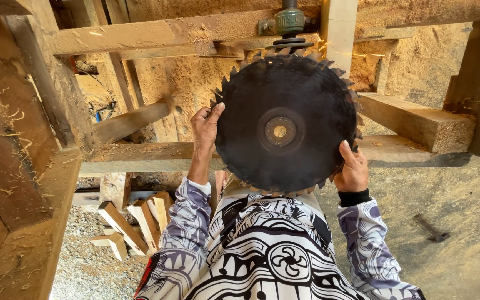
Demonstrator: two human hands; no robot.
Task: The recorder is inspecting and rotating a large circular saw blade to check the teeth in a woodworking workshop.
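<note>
Pale cut wood offcuts (131, 222) lying on gravel; rough sawdust-coated timber beam (418, 125) resting behind; dark metal tool (431, 229) lying on sawdust.

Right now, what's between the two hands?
In the head view, the big round saw blade fills the stretch between the left hand and right hand, both gripping its toothed rim.

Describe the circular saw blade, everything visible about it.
The circular saw blade is a large, dark, dull metal disc, rust-tinged, ringed with pointed teeth. A round hub with a bright centre hole sits at its middle. It is held upright, flat face to the camera. The left hand grips its left edge, the right hand its lower right. Its top teeth meet a grinding wheel, throwing sparks.
</note>
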